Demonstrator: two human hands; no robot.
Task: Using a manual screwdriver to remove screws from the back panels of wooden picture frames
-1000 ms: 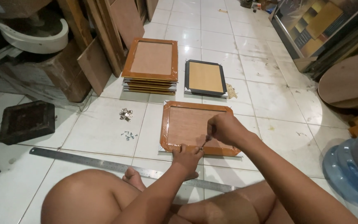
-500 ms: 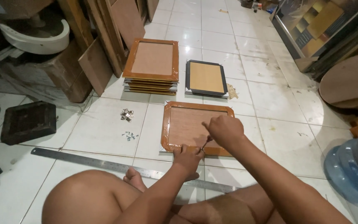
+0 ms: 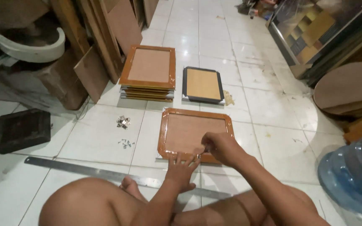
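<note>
A brown picture frame (image 3: 195, 134) lies back-side up on the white tiled floor (image 3: 265, 113), straight ahead at twelve o'clock from the person's crossed legs. The left hand (image 3: 182, 169) presses flat on its near rail with fingers spread, gripping nothing; the right hand (image 3: 219, 147) is curled closed at the same rail, seemingly pinching a small tool or fitting, though what it grips is hidden behind the knuckles. With so small a part worked so close to the bracing fingertips, a slip could likely jab the left hand or mar the backing board, and the frame might slide on the smooth tile if the pressing hand eases. The long steel ruler (image 3: 118, 178) runs under the legs and could be kicked. At ten o'clock sit loose metal clips (image 3: 123, 121) and tiny screws (image 3: 125, 143), too small to identify surely. Farther off, a stack of brown frames (image 3: 148, 75) at eleven o'clock and a black frame (image 3: 202, 85) at twelve. A blue water jug (image 3: 352, 180) at three o'clock is cut off.
</note>
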